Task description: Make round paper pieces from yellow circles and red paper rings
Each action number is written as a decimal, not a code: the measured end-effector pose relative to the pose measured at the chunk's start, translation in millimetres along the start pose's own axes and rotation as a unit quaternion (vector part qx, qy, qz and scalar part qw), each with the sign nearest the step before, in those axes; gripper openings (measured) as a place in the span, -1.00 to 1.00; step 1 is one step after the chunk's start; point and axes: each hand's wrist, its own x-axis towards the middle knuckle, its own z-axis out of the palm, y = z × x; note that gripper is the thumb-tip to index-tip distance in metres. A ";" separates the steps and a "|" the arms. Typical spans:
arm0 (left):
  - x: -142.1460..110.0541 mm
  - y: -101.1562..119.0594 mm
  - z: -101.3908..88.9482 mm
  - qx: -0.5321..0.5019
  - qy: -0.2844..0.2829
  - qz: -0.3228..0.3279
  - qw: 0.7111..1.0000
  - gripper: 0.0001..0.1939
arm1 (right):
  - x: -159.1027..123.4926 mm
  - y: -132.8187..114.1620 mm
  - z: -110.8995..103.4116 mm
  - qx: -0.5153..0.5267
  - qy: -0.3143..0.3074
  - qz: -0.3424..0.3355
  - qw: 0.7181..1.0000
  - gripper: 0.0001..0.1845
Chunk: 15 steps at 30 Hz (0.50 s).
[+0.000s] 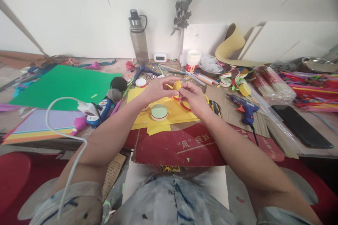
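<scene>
A small curved yellow piece (176, 85), seemingly paper or card, is between my hands above the worktop. The curled fingers and thumb of my left hand (157, 89) close on it from the left. My right hand (194, 99) pinches its right edge with thumb and forefinger. Underneath lie yellow sheets (137, 121), where a round pale-green disc with a red-and-white rim (159, 112) rests. A red-and-yellow ring (186, 105) is partly hidden under my right hand. Behind my left forearm sits a white-topped round disc (141, 82).
A blue glue gun (248, 110) and black phone (302, 126) lie at right. Paper cups (193, 61) and a tall bottle (139, 42) stand at the back. Green sheet (66, 86) and white cable (56, 130) are left. Red cardboard (163, 149) lines the front edge.
</scene>
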 end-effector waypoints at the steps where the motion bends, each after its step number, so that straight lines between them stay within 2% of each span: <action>1: 0.3 -0.1 -0.7 0.000 -0.006 -0.003 1.000 -0.30 | -0.1 -0.3 0.0 0.005 -0.003 0.000 1.000 -0.47; 8: 0.1 -1.0 -0.1 -0.017 -0.023 -0.027 0.999 -0.26 | -0.6 -2.4 1.0 0.032 0.000 0.005 0.999 -0.55; 15: -1.9 7.9 3.9 0.006 0.008 0.013 1.000 -0.32 | 1.3 0.5 0.6 0.004 0.013 0.015 1.000 -0.64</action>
